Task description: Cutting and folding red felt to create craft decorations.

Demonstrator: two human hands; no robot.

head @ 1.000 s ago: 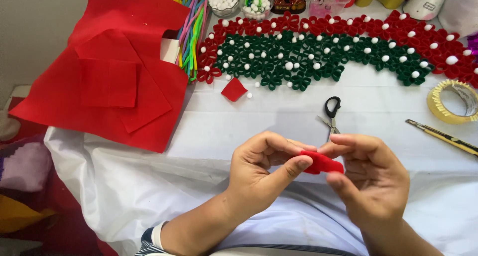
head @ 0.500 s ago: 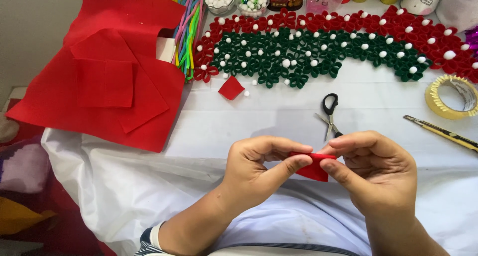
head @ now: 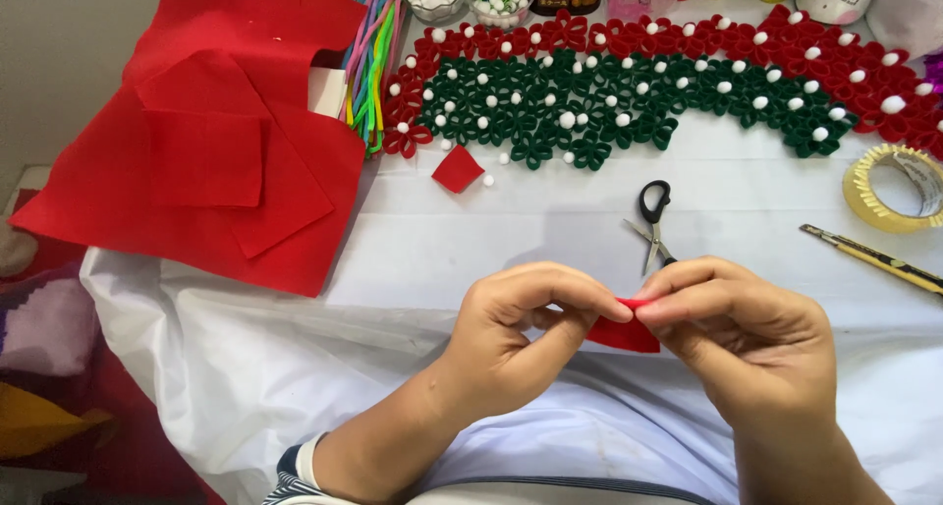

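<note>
Head view: both hands meet above white cloth.
Left hand (head: 511, 343): fingertips pinching small red felt piece (head: 623, 334).
Right hand (head: 742, 338): pinching its other edge, keeping it folded.
Black-handled scissors (head: 652, 220): just beyond, within reach.

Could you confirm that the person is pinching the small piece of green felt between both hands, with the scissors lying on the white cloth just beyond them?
Not quite: the head view shows the small felt piece is red, not green. The left hand and right hand do pinch it together, and the scissors lie on the white cloth just beyond.
</note>
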